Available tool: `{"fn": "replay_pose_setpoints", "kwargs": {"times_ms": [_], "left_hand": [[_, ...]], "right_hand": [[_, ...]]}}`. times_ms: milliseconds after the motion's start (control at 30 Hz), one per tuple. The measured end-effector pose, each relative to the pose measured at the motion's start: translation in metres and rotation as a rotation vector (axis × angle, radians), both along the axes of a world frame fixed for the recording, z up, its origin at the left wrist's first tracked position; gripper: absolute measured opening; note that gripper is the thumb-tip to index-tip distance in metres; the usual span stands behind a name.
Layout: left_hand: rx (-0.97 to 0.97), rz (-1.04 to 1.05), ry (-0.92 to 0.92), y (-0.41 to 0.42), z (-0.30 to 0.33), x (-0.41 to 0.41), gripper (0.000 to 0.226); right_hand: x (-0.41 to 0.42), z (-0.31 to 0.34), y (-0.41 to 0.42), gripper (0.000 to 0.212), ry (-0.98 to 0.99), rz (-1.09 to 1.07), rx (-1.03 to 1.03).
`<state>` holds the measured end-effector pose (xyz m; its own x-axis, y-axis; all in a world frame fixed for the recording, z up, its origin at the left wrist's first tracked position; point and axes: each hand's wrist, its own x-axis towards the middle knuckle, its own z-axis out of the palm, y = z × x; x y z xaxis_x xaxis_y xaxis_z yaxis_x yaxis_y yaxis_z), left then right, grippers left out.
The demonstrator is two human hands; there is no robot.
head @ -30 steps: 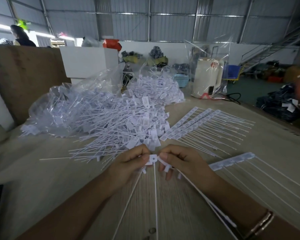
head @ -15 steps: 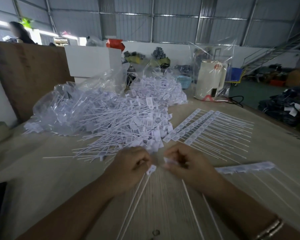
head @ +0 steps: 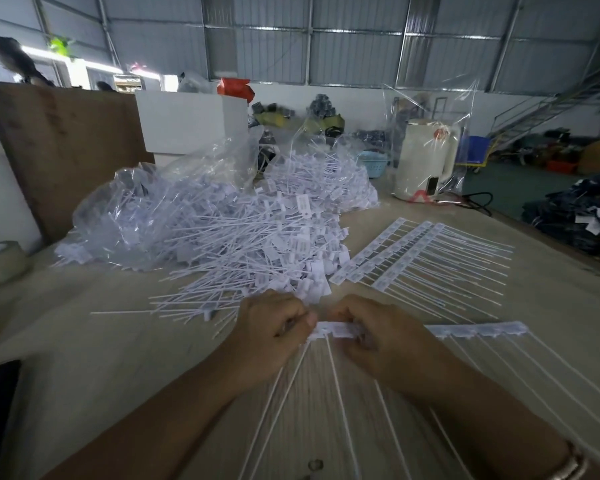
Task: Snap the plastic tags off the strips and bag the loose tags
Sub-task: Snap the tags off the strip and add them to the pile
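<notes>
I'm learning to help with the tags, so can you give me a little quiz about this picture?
1. True or false: both hands are holding the same strip of tags.
2. Where is the big pile of loose tags: A) in front of the hands, B) on the floor, C) inside the white kettle?
3. Fill in: the stack of unbroken strips lies to the ____ of the loose pile.

Key
1. True: the left hand and right hand grip the strip of tags between them.
2. A: the pile of loose tags is on the table, spilling from a clear bag.
3. Right: the unbroken strips.
</notes>
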<state>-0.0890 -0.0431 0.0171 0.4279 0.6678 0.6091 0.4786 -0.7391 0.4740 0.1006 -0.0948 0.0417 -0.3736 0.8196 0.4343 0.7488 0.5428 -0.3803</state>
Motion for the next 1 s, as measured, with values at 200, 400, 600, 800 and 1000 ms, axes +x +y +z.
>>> {"fn": "replay_pose_setpoints", "kwargs": {"times_ms": [200,400,600,800,1000], "left_hand": [[-0.008,-0.044,0.031,-0.002,0.001,0.003,0.040],[-0.013,-0.174,0.007,-0.002,0.005,-0.001,0.041],[-0.191,-0.283,-0.191,-0.006,0.013,0.002,0.026],[-0.157,-0.090,-0.036,-0.001,0.008,-0.014,0.038],[0.087,0.250,0.158,-0.005,0.011,-0.004,0.036]], "right_hand": [[-0.008,0.000,0.001,0.010,0.047,-0.049,0.058],[-0.004,0.008,-0.001,0.015,0.357,0.063,-0.211],[-0.013,0.011,-0.001,0.019,0.702,0.128,-0.338],[0.004,0.005,0.001,0.013,0.725,-0.117,-0.212],[-0.023,-0.012,0.005,0.041,0.244,-0.054,-0.082]]}}
